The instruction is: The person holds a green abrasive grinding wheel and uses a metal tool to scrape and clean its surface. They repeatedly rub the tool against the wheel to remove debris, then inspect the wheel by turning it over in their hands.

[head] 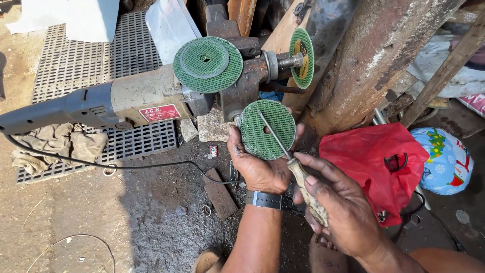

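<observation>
My left hand (258, 169) grips a green cutting disc (268, 130) by its lower edge, flat face toward me. My right hand (337, 205) holds a screwdriver (295, 167) by its worn wooden handle. The thin metal shaft lies diagonally across the disc's face, its tip near the disc's upper left. Above them a large grey angle grinder (116, 104) lies on its side. A second green disc (207, 64) rests on its head, and a third green disc (302, 50) sits on a spindle to the right.
A metal floor grate (70, 65) and crumpled rag (60, 144) lie at the left, with the grinder's black cord (151, 164) across the dirt. A red plastic bag (376, 162), a colourful helmet (447, 159) and rusty pipes (374, 55) crowd the right.
</observation>
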